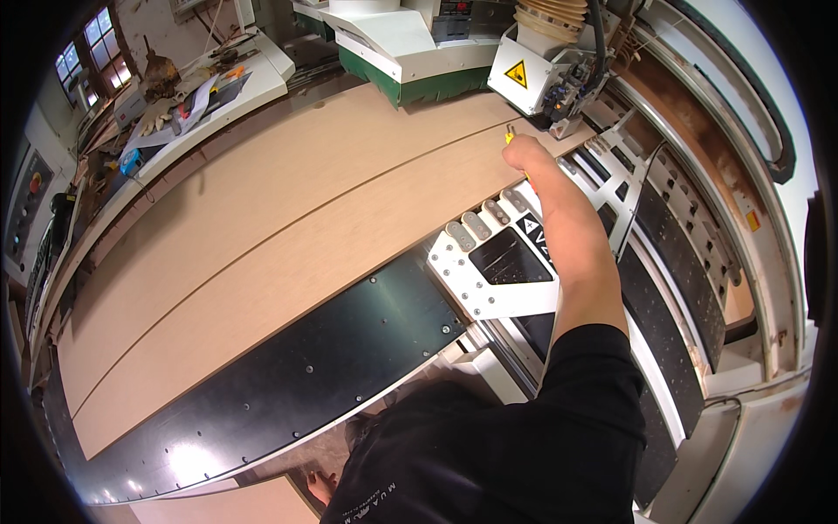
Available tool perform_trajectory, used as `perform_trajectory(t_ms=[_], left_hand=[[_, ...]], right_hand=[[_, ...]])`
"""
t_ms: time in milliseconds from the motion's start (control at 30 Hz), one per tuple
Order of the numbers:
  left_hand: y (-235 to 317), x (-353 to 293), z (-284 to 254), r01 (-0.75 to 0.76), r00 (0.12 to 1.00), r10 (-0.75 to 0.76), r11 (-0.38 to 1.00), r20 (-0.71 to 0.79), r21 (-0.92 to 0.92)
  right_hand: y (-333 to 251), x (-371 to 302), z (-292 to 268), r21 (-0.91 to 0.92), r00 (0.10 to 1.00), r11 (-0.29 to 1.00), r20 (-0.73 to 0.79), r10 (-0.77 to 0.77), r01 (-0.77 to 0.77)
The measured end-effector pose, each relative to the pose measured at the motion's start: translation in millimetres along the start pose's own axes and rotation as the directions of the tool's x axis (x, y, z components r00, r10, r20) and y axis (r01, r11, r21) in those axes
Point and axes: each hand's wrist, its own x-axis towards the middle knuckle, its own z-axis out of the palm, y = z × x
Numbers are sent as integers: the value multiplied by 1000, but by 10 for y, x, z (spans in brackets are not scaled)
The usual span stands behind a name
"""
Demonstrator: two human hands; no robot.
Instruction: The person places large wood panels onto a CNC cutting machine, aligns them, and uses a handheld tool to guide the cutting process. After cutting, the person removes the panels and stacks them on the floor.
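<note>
My right arm reaches far forward over the machine. My right hand (526, 154) is closed round a slim yellow tool (510, 134); its narrow end points away from me, and a bit of red shows below the hand. Its exact kind is too small to make out. Under the hand lies a long brown board (288, 218), with a dark straight cut line running lengthwise through it. Low beside my body hangs my left hand (321, 486), fingers loosely apart with nothing seen in them, near a pale board (253, 505) below the machine's edge.
A white machine head (522, 74) with a warning sign stands just beyond my right hand. A green brush skirt (419, 87) hangs over the board's far side. White clamp arms (480, 279) and a black bed plate (305, 371) lie nearer. A cluttered bench (209, 92) is at far left.
</note>
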Motion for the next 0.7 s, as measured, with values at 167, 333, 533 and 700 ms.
perform_trajectory(t_ms=[167,333,533,700], left_hand=[[-6,2,2,-9,1000,10,1000,9,-17],[-19,5,9,5,1000,-5,1000,3,-29],[-7,4,7,-6,1000,7,999,16,-54],[9,-15,4,-22,1000,22,999,4,-23]], right_hand=[[15,20,42,22,1000,1000,-12,-7,7],[7,-11,40,29,997,999,-68,-19,21],[0,-68,-16,41,1000,999,-28,-5,7],[-1,-58,-4,49,999,999,-32,3,-2]])
